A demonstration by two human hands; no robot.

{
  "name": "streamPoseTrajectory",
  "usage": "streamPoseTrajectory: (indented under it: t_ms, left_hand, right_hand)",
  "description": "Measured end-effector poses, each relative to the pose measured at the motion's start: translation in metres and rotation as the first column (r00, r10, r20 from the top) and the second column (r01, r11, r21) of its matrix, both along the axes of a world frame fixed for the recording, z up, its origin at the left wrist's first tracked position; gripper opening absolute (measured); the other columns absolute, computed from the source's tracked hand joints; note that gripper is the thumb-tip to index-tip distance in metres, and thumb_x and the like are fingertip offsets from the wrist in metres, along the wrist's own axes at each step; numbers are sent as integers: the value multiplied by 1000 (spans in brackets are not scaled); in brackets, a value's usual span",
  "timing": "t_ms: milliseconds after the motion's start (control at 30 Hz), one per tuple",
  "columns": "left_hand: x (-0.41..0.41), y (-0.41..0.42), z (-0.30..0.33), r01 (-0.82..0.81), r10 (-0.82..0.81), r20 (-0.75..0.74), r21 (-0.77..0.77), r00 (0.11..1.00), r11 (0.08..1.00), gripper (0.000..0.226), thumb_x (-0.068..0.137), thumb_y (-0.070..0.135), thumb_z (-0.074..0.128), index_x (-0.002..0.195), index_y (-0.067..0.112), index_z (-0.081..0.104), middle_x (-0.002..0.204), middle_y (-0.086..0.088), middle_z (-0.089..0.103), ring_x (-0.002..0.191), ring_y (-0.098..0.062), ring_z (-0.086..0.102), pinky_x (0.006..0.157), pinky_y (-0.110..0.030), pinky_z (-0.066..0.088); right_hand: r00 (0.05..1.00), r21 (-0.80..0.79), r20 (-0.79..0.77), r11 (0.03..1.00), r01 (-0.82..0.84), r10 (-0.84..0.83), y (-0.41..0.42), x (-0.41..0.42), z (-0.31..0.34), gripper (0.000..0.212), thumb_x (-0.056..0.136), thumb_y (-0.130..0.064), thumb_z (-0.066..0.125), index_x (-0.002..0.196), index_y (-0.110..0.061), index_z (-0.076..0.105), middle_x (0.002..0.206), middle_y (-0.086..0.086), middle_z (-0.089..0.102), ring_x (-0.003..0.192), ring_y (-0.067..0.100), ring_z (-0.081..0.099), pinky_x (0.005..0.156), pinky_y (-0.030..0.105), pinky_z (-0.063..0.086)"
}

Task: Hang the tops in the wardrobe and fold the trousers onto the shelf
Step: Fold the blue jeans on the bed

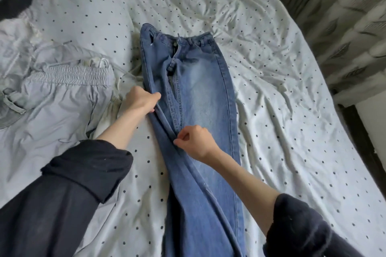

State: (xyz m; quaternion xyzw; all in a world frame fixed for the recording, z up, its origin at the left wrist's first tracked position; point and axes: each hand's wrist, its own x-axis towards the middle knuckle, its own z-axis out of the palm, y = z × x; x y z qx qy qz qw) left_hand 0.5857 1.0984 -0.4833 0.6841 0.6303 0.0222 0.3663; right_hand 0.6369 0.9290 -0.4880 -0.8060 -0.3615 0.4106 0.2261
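Faded blue denim jeans (200,98) lie lengthwise, folded leg over leg, on the crumpled polka-dot duvet (282,110). Left hand (141,100) grips their folded edge; right hand (196,144) pinches the seam lower down.

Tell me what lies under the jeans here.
The jeans lie flat on a white dotted sheet covering the bed. Both hands pinch their left edge: left hand, right hand. Anything beneath the denim itself is hidden.
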Motion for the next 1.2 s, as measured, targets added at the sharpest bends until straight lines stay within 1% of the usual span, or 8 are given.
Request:
streamPoseTrajectory:
  t_ms: [100, 300, 500, 633, 800, 900, 1033, 1200]
  left_hand:
    - [13, -2, 16, -24, 4, 153, 129, 988, 991, 27, 78, 25, 59, 54, 16, 51, 59, -9, 52, 60, -24, 58, 60, -29, 45]
    - [104, -44, 37, 228, -295, 174, 325, 940, 918, 5, 81, 16, 62, 81, 11, 61, 93, -12, 64, 89, -26, 59, 75, -31, 43]
    - [159, -91, -1, 518, -543, 23, 267, 839, 812, 13, 90, 12, 53, 96, 5, 62, 108, -14, 62, 104, -30, 56, 85, -34, 41]
    - [150, -101, -21, 664, -665, -15, 78, 747, 744, 23, 93, 5, 40, 99, 4, 62, 102, -14, 63, 102, -27, 55, 88, -30, 40]
    - [113, -108, -10, 628, -692, 73, 362, 718, 689, 33, 93, 1, 41, 121, 2, 59, 120, -14, 61, 111, -29, 55, 97, -30, 38]
    - [73, -102, -5, 405, -546, 103, 562, 831, 722, 29, 89, -5, 45, 111, 0, 64, 106, -18, 62, 102, -34, 56, 90, -32, 39]
    - [17, -88, -14, 285, -306, 36, 282, 951, 916, 29, 92, -1, 43, 109, 3, 66, 106, -17, 66, 99, -31, 59, 79, -26, 38]
    - [-9, -98, -21, 226, -229, 97, 38, 969, 973, 36, 96, 29, 47, 70, 6, 56, 68, -10, 50, 66, -23, 49, 62, -27, 30]
  right_hand:
    - [995, 115, -97, 992, 44, -33, -3, 15, 14, 9, 89, -22, 58, 91, -14, 63, 79, -3, 59, 81, 20, 55, 72, 25, 41]
    - [947, 166, -265, 958, 232, -184, -45, 75, 23, 23, 90, -17, 58, 70, -22, 48, 70, -1, 57, 70, 20, 55, 72, 36, 46]
    - [839, 44, -425, 918, 394, -340, -90, 103, -11, 17, 96, -22, 51, 82, -13, 51, 67, 0, 63, 60, 13, 60, 65, 26, 44]
    - [701, -77, -652, 944, 319, -290, -104, 87, -20, 39, 96, -44, 47, 104, -7, 58, 87, 2, 71, 81, 17, 69, 71, 23, 49]
    - [730, -49, -654, 975, 218, -196, -118, 65, -21, 27, 91, -43, 55, 88, -17, 60, 85, -6, 64, 77, 6, 60, 80, 26, 49]
    - [764, -6, -624, 979, 206, -165, -127, 53, -23, 16, 91, -25, 61, 95, -10, 63, 84, -3, 67, 73, 2, 60, 68, 14, 44]
    - [862, 33, -453, 963, 269, -226, -137, 44, -24, 31, 91, -17, 58, 93, 14, 56, 84, 28, 60, 72, 23, 55, 68, 30, 37]
    - [911, 72, -320, 952, 296, -259, -146, 32, -16, 32, 93, -24, 56, 71, -4, 44, 66, 1, 46, 66, 16, 45, 64, 34, 39]
